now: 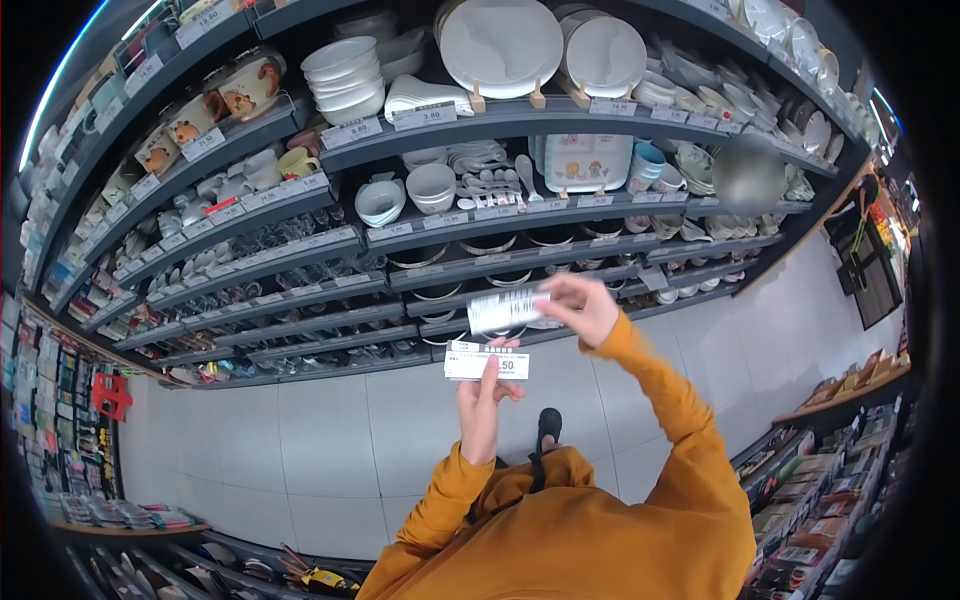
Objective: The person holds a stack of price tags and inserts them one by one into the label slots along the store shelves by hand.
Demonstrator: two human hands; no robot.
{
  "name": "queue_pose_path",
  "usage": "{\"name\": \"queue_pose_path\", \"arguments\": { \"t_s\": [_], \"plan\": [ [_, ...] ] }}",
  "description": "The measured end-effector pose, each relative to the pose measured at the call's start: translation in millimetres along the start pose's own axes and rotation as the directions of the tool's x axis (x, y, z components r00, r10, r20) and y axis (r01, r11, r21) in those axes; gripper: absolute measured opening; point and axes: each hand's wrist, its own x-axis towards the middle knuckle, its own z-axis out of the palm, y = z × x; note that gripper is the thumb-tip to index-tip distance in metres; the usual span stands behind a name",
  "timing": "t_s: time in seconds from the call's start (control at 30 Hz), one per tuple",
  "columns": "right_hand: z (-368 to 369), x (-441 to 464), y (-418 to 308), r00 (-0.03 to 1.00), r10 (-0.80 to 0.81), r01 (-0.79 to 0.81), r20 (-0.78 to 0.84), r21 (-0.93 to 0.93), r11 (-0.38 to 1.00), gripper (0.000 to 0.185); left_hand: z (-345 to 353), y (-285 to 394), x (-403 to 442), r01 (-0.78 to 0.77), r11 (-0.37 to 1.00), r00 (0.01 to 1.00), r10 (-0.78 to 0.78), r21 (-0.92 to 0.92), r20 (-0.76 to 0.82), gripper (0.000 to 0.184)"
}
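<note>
Currently, both hands hold labels before the dish shelf

The left hand (482, 398) is out in front of the dish shelf (545, 125), its fingers gripping a small stack of white price labels (460, 366), with the thumb pressed over the printed face. The stack's outer ends stick out on both sides of that hand, and ".50" reads near its right end. The right hand (590, 310), also on the near side of the dish shelf, pinches the right end of a motion-blurred white label (498, 312) between thumb and fingertips. In the view, this label lies just above the stack and overlaps the lower tiers of the dish shelf; whether the two touch is unclear.

Pale floor tiles (325, 430) run along the foot of the dish shelf, giving open room to its left and past its right end. A dark shoe (548, 428) stands on them, well out from the base. Beyond the left end of the dish shelf is a red slatted item (111, 397); across the floor from it, to the lower right, a packed display rack (820, 510) bounds the space.
</note>
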Motion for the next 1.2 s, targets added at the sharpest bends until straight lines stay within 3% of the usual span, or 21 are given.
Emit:
{"name": "queue_pose_path", "arguments": {
  "t_s": [0.07, 0.2, 0.33, 0.47, 0.5, 0.6, 0.77, 0.87, 1.0, 1.03, 1.2],
  "plan": [
    [-21.1, 39.4, -13.1, 0.97, -0.231, 0.233, -0.074, 0.025, 0.972, 0.025, 5.6, 1.5, -0.7, -0.012, 1.0, 1.0, 0.012, -0.002, 0.02, 0.035],
    [-90.8, 139.4, -37.8, 0.841, -0.505, 0.464, -0.193, -0.222, 0.858, 0.023, 19.4, 2.5, -5.7, -0.016, 0.999, 0.999, 0.015, 0.035, 0.039, 0.038],
    [-143.4, 233.1, -48.1, 0.695, -0.655, 0.445, -0.297, -0.538, 0.716, 0.016, 30.5, -2.5, -8.3, -0.031, 0.999, 0.999, 0.03, 0.032, 0.028, 0.038],
    [-172.2, 287.8, -28.5, 0.776, -0.603, 0.38, -0.188, -0.623, 0.684, 0.015, 33.1, -4.6, -9.9, -0.061, 0.997, 0.998, 0.062, 0.045, -0.013, 0.037],
    [-172.2, 288.4, -28.8, 0.841, -0.523, 0.334, -0.139, -0.627, 0.704, 0.015, 33.7, -4.3, -9.8, -0.07, 0.997, 0.997, 0.071, 0.044, -0.032, 0.036],
    [-175.2, 297.3, -21.8, 0.893, -0.45, 0.392, -0.021, -0.457, 0.799, 0.016, 31.3, -10.6, -6.6, -0.1, 0.995, 0.992, 0.101, 0.022, -0.073, 0.035],
    [-191.0, 306.4, -11.9, 0.921, -0.386, 0.378, 0.059, -0.381, 0.844, 0.02, 35.1, -10.7, -8.5, -0.095, 0.995, 0.991, 0.099, 0.043, -0.095, 0.036],
    [-188.0, 298.8, -12.7, 0.895, -0.443, 0.415, 0.057, -0.469, 0.779, 0.021, 31.7, -12.4, -10.1, -0.078, 0.996, 0.993, 0.081, 0.039, -0.08, 0.036],
    [-171.7, 284.5, -19.1, 0.892, -0.451, 0.329, 0.002, -0.687, 0.648, 0.022, 24.6, -7.8, -14.5, -0.062, 0.997, 0.997, 0.064, 0.052, -0.05, 0.037],
    [-167.8, 279.0, -20.7, 0.838, -0.545, 0.384, 0.013, -0.723, 0.574, 0.022, 23.5, -7.6, -14.0, -0.063, 0.996, 0.997, 0.066, 0.058, -0.04, 0.037],
    [-147.9, 255.4, -31.0, 0.777, -0.627, 0.403, -0.047, -0.728, 0.554, 0.016, 28.6, -11.4, -9.2, -0.047, 0.996, 0.999, 0.047, 0.075, 0.0, 0.036]
  ]
}}
